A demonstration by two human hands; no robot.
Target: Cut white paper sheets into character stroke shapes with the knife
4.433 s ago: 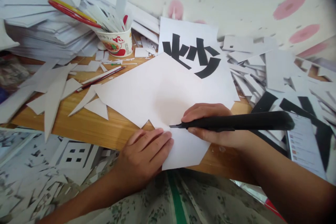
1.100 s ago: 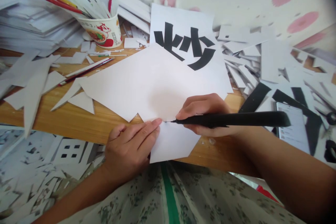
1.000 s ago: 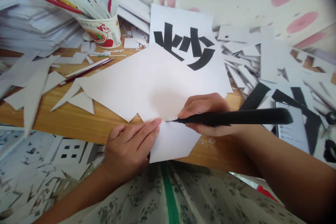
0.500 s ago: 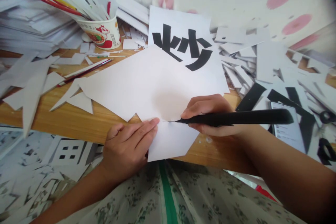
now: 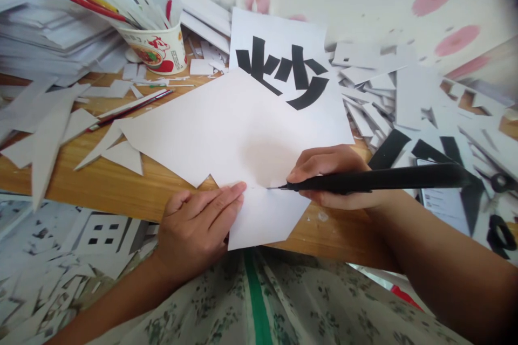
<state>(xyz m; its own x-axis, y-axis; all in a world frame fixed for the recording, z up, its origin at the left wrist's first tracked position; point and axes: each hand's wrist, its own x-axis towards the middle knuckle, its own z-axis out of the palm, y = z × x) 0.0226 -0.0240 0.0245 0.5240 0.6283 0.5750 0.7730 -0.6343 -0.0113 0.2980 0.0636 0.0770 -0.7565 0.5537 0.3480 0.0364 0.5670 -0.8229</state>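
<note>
A large white board [image 5: 194,129] lies across the table's front edge, its near corner sticking out past it. My left hand [image 5: 202,221] rests on the board's near part, fingers stretched out flat and pressing down on it. My right hand [image 5: 334,172] is closed around the handle of a black craft knife [image 5: 364,178]. The knife lies almost level, and its thin tip touches the board just right of my left fingertips. A faint line runs on the board between those fingertips and the knife tip.
Behind the board is a white sheet [image 5: 279,27] with black character strokes. A paper cup [image 5: 162,54] holding strips and scissors-like handles stands back left, near a dark red pencil [image 5: 133,109]. White offcuts [image 5: 372,73], a phone [image 5: 443,207] and black-handled scissors [image 5: 502,234] lie right.
My right hand and the knife have moved slightly to the right, and the line on the board is longer. My left hand has stayed in place.
</note>
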